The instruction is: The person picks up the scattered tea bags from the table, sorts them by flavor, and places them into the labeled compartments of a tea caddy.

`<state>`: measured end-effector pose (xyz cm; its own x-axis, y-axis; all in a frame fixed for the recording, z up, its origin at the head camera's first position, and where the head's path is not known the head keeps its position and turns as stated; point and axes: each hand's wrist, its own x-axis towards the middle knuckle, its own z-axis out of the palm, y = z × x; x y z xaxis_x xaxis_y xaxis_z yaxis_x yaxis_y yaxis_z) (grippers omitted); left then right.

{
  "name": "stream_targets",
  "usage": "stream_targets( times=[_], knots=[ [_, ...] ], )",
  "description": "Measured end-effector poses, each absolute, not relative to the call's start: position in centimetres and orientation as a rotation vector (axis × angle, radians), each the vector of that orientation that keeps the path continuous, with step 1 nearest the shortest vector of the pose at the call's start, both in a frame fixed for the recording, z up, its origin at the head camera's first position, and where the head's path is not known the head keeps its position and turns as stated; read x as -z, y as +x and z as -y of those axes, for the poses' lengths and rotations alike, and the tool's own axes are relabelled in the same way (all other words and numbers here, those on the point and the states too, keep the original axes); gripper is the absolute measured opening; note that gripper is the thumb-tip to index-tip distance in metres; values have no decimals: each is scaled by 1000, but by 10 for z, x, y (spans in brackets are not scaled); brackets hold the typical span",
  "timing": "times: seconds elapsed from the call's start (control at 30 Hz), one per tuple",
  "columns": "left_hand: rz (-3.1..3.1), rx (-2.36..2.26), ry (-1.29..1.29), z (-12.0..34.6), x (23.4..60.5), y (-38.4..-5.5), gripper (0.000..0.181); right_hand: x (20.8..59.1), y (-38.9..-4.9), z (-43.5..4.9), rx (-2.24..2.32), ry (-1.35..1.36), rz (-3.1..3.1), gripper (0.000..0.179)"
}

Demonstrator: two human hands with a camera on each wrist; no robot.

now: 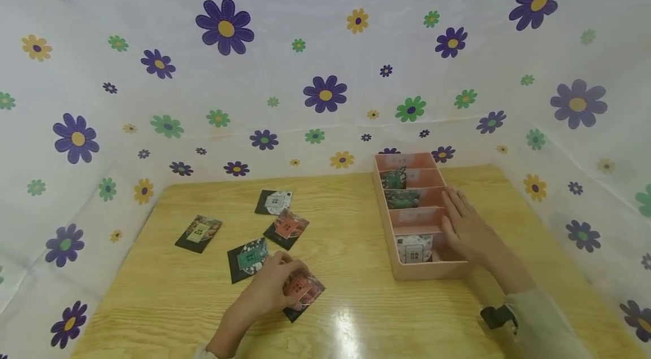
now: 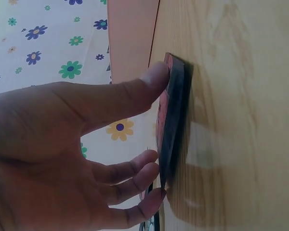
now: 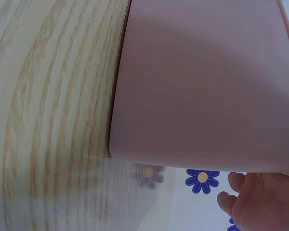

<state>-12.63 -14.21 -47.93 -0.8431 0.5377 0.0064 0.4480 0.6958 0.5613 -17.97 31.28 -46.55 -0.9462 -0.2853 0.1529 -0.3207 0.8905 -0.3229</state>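
My left hand point(image 1: 272, 285) pinches a small flat packet point(image 1: 309, 294) with a red label, thumb on one edge and fingertips at the other. In the left wrist view this packet point(image 2: 171, 122) stands tilted on edge, close over the table. A pink divided box point(image 1: 429, 272) stands to the right, and my right hand point(image 1: 468, 232) rests along its right rim with fingers straight. Its front compartment holds a white-labelled packet point(image 1: 414, 249). Two dark green packets, one point(image 1: 394, 179) behind the other point(image 1: 402, 199), sit in compartments farther back.
Left of the box on the wooden table point(image 1: 351, 234) lie a green-labelled packet point(image 1: 249, 259), another red-labelled packet point(image 1: 287, 228), a white-labelled packet point(image 1: 274, 202) and a yellow-labelled packet point(image 1: 200, 233). A flowered cloth point(image 1: 285, 70) closes off the back and sides.
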Motion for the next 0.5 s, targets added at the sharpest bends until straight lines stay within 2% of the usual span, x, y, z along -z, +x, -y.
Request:
stream_targets(
  times=[0.37, 0.5],
  knots=[
    [-2630, -951, 727, 142, 485, -129, 49, 467, -179, -314, -549, 466, 2965, 62],
    [-2609, -1037, 714, 144, 485, -133, 36, 466, -179, -313, -571, 486, 2937, 62]
  ],
)
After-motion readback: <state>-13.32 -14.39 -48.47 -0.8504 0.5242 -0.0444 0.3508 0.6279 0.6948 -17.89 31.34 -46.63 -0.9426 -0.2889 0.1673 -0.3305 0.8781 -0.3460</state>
